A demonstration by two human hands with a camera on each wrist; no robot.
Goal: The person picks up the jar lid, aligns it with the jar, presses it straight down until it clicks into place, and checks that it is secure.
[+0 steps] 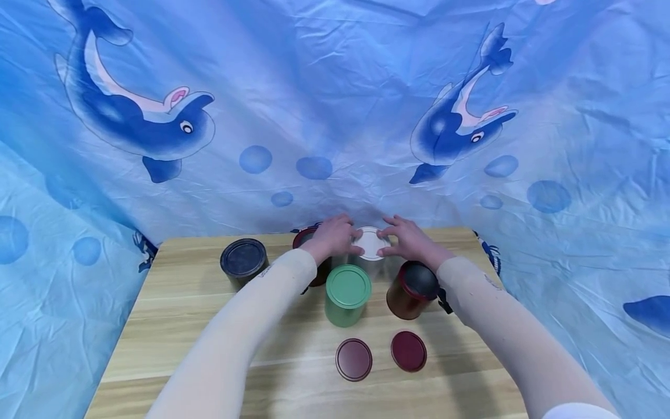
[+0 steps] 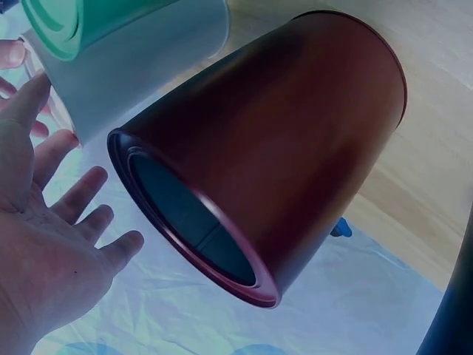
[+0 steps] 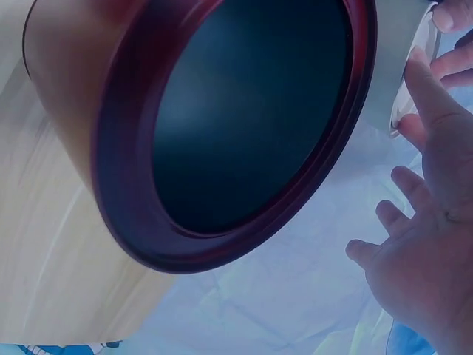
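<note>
A pale tin with a white lid stands near the back of the table. My left hand holds the left side of the lid's rim with thumb and index finger, its other fingers spread out. Opposite, the right hand has thumb and index finger on the right side of the rim. Close in front of the pale tin is a green tin with its green lid on. Partly hidden by my left hand and sleeve, a lidless dark red tin stands beside the pale one.
Near my right wrist stands another lidless dark red tin. Two dark red lids, one left of the other, lie on the wooden table. Leftward is a black tin. A blue dolphin-print cloth hangs behind.
</note>
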